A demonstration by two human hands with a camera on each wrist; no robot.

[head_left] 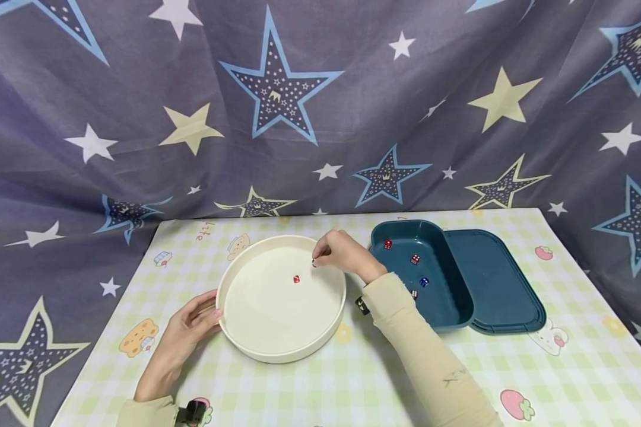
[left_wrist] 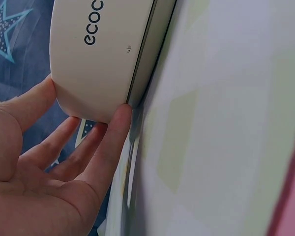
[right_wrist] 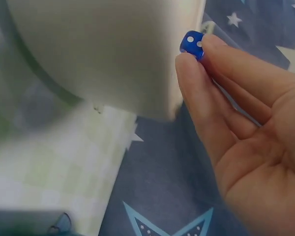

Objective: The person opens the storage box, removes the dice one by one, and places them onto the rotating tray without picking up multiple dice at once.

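A round cream tray, with dark lettering on its side wall in the left wrist view, stands on the table. My left hand grips its left edge, the thumb up at the rim and the other fingers spread against the wall. One red die lies on the tray floor. Over the tray's right rim, my right hand pinches a blue die with white pips between thumb and fingertips. To the right is a dark teal box with several dice in it, partly hidden by my right forearm.
The box's flat teal lid lies right beside it, its left side behind the box wall. A green-checked cloth covers the table. Behind it hangs a grey-blue curtain with stars.
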